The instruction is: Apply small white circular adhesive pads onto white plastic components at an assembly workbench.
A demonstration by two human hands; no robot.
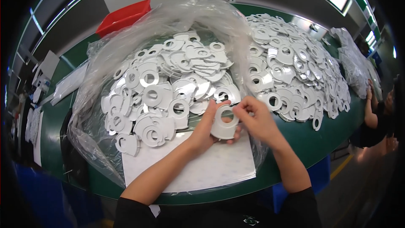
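Note:
My left hand (206,128) grips a flat white plastic part (223,131) with a large round hole, its thumb along the left edge and fingertips showing under the right side. At the part's upper right rim, my right hand (256,118) is closed in a pinch; whether anything small is between those fingertips is hidden. Just beyond both hands lies a heap of similar white ring-shaped parts (154,97) inside an opened clear plastic bag (90,114). Below the held part, a white sheet (190,169) lies along the near side of the table.
A second pile of white parts (295,67) covers the right side of the green table (329,131). The red bin (124,17) stands at the back left. More clear plastic (352,61) lies at the far right, near another person's arm (371,109). A blue container (301,181) sits below the table edge.

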